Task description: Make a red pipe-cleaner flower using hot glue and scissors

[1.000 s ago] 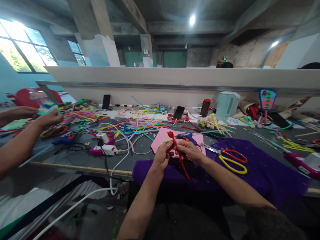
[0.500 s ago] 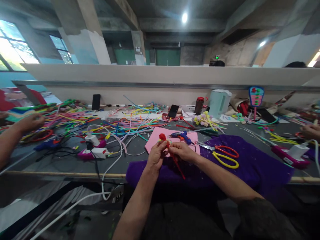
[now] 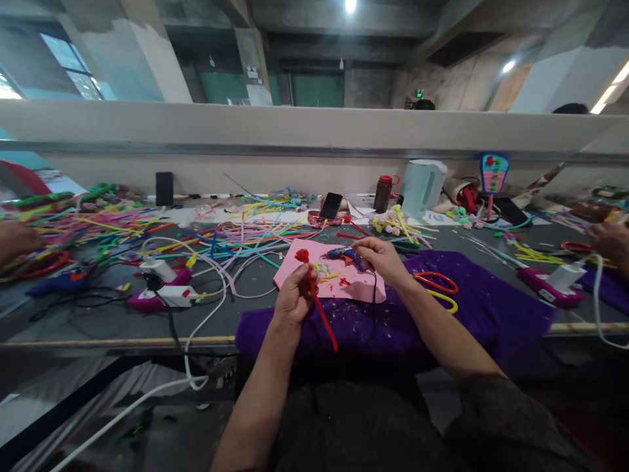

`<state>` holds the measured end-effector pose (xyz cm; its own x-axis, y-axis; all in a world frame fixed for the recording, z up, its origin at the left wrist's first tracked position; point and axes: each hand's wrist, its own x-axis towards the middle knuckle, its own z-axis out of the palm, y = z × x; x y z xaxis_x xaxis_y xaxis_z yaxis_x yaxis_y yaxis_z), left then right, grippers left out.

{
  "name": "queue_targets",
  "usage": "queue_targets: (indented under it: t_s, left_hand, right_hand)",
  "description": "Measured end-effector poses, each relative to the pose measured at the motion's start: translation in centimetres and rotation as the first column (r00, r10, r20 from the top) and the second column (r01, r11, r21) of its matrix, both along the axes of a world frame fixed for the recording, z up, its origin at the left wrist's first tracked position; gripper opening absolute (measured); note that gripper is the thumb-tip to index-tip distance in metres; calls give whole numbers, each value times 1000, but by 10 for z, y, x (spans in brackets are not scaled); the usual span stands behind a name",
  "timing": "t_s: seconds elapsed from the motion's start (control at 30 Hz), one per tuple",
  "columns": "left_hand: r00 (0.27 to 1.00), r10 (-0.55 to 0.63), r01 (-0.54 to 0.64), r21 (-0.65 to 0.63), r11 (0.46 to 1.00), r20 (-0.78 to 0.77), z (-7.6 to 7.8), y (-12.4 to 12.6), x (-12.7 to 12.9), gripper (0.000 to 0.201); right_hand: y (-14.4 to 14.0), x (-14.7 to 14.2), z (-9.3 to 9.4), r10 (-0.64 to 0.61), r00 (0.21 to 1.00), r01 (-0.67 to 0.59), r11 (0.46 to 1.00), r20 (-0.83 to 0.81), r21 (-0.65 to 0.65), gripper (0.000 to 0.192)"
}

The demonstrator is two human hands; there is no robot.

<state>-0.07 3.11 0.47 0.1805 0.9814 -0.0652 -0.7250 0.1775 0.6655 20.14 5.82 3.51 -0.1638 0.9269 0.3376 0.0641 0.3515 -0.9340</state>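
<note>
My left hand (image 3: pixel 293 294) is closed around a red pipe-cleaner flower (image 3: pixel 324 322). Its fuzzy head sticks up above the fingers and its stem slants down to the right. At the pink sheet, my right hand (image 3: pixel 386 259) has its fingers closed at the handle of a blue hot glue gun (image 3: pixel 348 255), whose nozzle points left. The gun's cord hangs below that hand. Small red bits and yellow pieces lie on the pink sheet (image 3: pixel 295 262). Scissors (image 3: pixel 437 282) with red and yellow handles are partly hidden behind my right forearm.
Purple cloth (image 3: pixel 481 295) covers the table's front edge. Many coloured pipe cleaners (image 3: pixel 246 239) lie behind. Power strips (image 3: pixel 147 300) (image 3: pixel 545 288) with cables flank me. A bottle (image 3: pixel 383 195) and kettle (image 3: pixel 425 190) stand at the back. Other people's hands (image 3: pixel 19 242) (image 3: pixel 609 236) show at both sides.
My right hand has let go of the red flower and moved right to the glue gun. My left hand keeps the flower and has shifted slightly left. The view has turned a little.
</note>
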Motion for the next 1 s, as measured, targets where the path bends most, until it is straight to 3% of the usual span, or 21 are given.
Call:
queue_targets:
  t_s: [0.17,0.53,0.67,0.87,1.0]
  left_hand:
    - [1000,-11,10,68,998,6,1,-1,0,16]
    - [997,-9,12,41,999,-71,2,-1,2,20]
    - [995,-27,30,35,999,-101,0,-1,4,18]
    - [989,-6,8,14,1000,-148,1,-2,6,18]
    - [989,-13,15,18,1000,-146,3,-3,7,18]
  right_hand:
    - [1,5,1,-5,998,4,1000,56,19,23]
    - [11,12,-8,-22,909,-12,997,417,79,23]
    - [13,9,-15,-35,779,-72,987,627,144,16]
    - [10,-5,-26,-208,488,-72,958,847,277,14]
    - [11,-12,-34,-188,438,-39,973,879,228,15]
